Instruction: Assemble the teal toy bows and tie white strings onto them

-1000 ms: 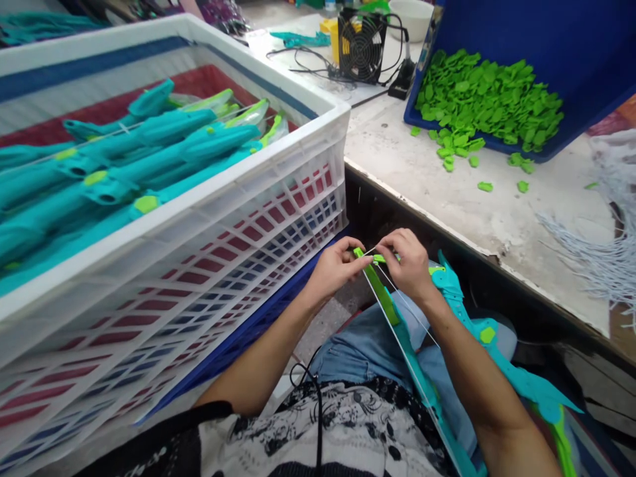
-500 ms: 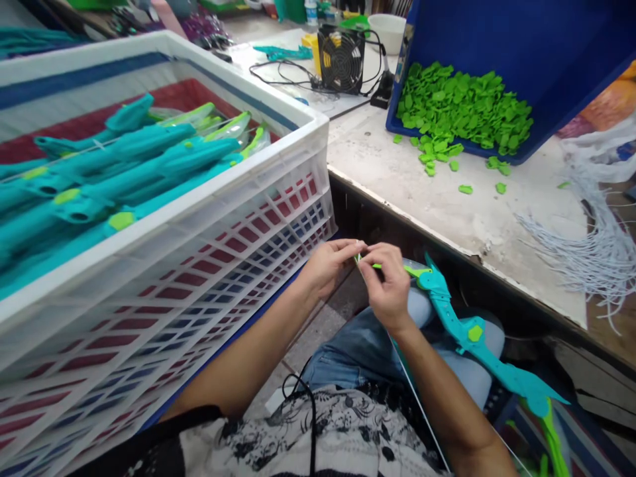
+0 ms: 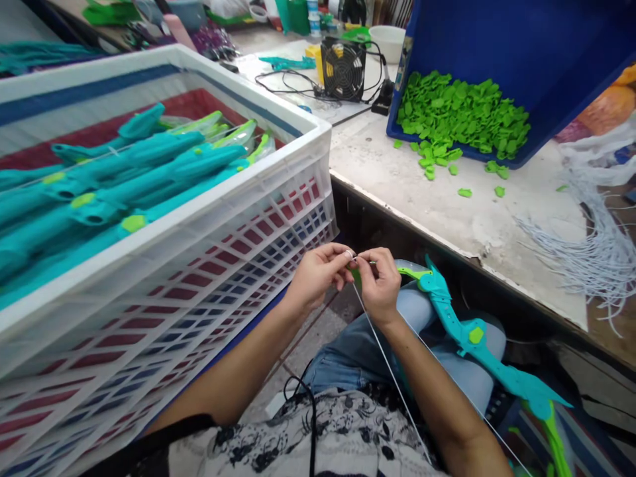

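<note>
White cord point(image 3: 376, 336) pinched just off the table's point(image 3: 422, 199) near edge
Left hand point(image 3: 319, 275) and right hand point(image 3: 380, 285), each grip closed on it, nearly meet, I'd guess for fine control.

Where everything sits around the crate point(image 3: 318, 136)

So there's a bunch of toy bows point(image 3: 173, 182) in the crate. The table point(image 3: 497, 232) is right of it, with a fan point(image 3: 344, 69) just behind the crate's right corner. Farther right of the crate: a tipped bin point(image 3: 556, 66), little pieces point(image 3: 462, 109) in it, some loose on the table. Cords point(image 3: 596, 258) are farthest right. Left hand point(image 3: 320, 275), right hand point(image 3: 380, 281) and string point(image 3: 387, 361) are just right of the crate, another bow point(image 3: 447, 311) farther out from it.
</note>
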`<state>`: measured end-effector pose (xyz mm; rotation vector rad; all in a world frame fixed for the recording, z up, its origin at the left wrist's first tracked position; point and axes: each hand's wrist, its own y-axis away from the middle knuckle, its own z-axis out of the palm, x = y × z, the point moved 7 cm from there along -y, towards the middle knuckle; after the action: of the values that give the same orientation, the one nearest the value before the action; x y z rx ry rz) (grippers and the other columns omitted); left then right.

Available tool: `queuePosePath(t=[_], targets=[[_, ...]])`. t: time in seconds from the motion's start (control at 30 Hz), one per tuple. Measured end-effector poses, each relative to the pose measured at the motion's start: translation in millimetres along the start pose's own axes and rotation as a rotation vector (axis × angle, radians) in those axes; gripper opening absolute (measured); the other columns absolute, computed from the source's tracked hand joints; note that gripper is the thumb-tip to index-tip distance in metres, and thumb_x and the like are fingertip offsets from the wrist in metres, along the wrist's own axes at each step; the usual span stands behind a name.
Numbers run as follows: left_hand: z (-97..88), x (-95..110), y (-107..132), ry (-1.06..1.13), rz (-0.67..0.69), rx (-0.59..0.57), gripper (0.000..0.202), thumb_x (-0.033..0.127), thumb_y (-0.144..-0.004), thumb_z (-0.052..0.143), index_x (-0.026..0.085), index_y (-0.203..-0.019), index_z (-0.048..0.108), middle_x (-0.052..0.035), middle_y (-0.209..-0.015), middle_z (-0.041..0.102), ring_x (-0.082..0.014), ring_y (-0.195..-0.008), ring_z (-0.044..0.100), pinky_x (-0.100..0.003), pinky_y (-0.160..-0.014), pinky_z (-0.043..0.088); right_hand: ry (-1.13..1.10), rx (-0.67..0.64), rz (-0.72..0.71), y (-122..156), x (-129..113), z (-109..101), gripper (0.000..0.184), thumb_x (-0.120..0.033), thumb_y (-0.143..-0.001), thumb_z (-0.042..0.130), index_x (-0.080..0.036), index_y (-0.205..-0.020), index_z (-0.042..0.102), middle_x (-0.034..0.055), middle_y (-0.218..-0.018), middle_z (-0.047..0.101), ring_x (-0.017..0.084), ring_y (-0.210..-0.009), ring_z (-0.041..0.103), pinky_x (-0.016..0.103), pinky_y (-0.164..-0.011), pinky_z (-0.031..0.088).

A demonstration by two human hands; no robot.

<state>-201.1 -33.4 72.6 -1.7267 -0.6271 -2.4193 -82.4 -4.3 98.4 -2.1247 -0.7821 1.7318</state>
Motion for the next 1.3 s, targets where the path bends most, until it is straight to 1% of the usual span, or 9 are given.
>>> queuePosePath(t=[0.1,0.2,0.3,0.4,0.53,0.67,0.83,1.13,1.3], targets=[[1.8,-3.3,-1.2,0.008,-0.078,-0.106,0.034,0.038,-0.058,0.081,0.011,-0.07,0.063,-0.0045,-0.065,0.065,-0.0117,-0.049,0.059,-0.018,-0.037,0.042,-0.012,0.004,0.0,-3.8,3.2,-1.1,0.015,-0.023,-0.09,0.052,-0.023,-0.083,0.065,0.003,-0.081,0.058,0.016,-0.077,0.057,0.031,-0.071,0.049],[2.2,-2.2,-0.9,0.023,-0.088,-0.128,0.034,0.037,-0.057,0.083,0.011,-0.068,0.065,-0.0045,-0.064,0.065,-0.0108,-0.049,0.059,-0.018,-0.04,0.045,-0.088,-0.03,0.043,-5.2,9.6,1.0,0.017,-0.024,-0.089,0.054,-0.025,-0.091,0.07,0.0028,-0.084,0.058,0.016,-0.079,0.057,0.03,-0.073,0.049],[4.0,-2.8,0.2,0.058,-0.074,-0.063,0.031,0.033,-0.058,0.082,0.01,-0.069,0.065,-0.0035,-0.061,0.064,-0.0099,-0.047,0.058,-0.018,-0.041,0.046,-0.162,-0.114,0.088,-5.4,13.7,4.4,0.022,-0.022,-0.089,0.052,-0.026,-0.101,0.071,0.0023,-0.086,0.059,0.014,-0.082,0.059,0.029,-0.074,0.05],[6.2,-4.7,1.3,0.111,-0.086,0.04,0.024,0.028,-0.06,0.078,0.012,-0.068,0.061,-0.0014,-0.057,0.063,-0.0099,-0.045,0.058,-0.018,-0.041,0.046,-0.119,-0.151,0.036,-7.3,9.5,1.5,0.027,-0.022,-0.091,0.05,-0.026,-0.111,0.067,0.0032,-0.09,0.06,0.015,-0.085,0.059,0.03,-0.077,0.05],[10.2,-2.9,0.1,0.183,-0.115,0.07,0.015,0.02,-0.06,0.071,0.012,-0.06,0.058,-0.0001,-0.052,0.061,-0.0108,-0.047,0.059,-0.021,-0.048,0.051,0.039,-0.177,-0.126,-13.0,-0.3,-5.2,0.018,-0.025,-0.09,0.055,-0.026,-0.098,0.071,0.0044,-0.088,0.062,0.017,-0.083,0.058,0.033,-0.076,0.05],[12.9,-2.0,-1.6,0.178,-0.157,-0.035,0.011,0.019,-0.06,0.07,0.01,-0.063,0.064,-0.0054,-0.062,0.067,-0.0147,-0.058,0.065,-0.026,-0.058,0.055,0.085,-0.238,-0.193,-20.5,-1.3,-10.6,0.017,-0.024,-0.092,0.053,-0.024,-0.091,0.071,0.0044,-0.085,0.063,0.016,-0.081,0.059,0.032,-0.072,0.05],[10.9,0.4,-2.3,0.04,-0.064,-0.11,0.014,0.02,-0.059,0.076,0.012,-0.069,0.07,-0.0039,-0.067,0.068,-0.0123,-0.059,0.063,-0.024,-0.059,0.054,0.195,-0.277,-0.288,-22.2,-8.3,-12.5,0.015,-0.021,-0.089,0.053,-0.022,-0.083,0.067,0.0056,-0.083,0.065,0.018,-0.079,0.057,0.033,-0.072,0.048],[11.8,6.2,1.0,-0.19,0.0,-0.226,0.014,0.019,-0.064,0.07,0.013,-0.076,0.074,-0.0054,-0.063,0.069,-0.0139,-0.057,0.063,-0.023,-0.056,0.051,-0.097,-0.22,-0.001,-19.7,2.8,-18.7,0.015,-0.019,-0.083,0.056,-0.02,-0.068,0.061,0.0001,-0.069,0.06,0.012,-0.065,0.056,0.025,-0.061,0.046],[8.3,8.3,2.2,-0.397,0.106,-0.177,0.014,0.024,-0.067,0.07,0.014,-0.077,0.072,-0.0006,-0.057,0.063,-0.0105,-0.048,0.054,-0.02,-0.046,0.041,-0.179,-0.248,0.082,-12.3,15.1,-17.6,0.013,-0.02,-0.081,0.058,-0.019,-0.069,0.063,0.001,-0.071,0.063,0.013,-0.067,0.058,0.026,-0.063,0.048]])
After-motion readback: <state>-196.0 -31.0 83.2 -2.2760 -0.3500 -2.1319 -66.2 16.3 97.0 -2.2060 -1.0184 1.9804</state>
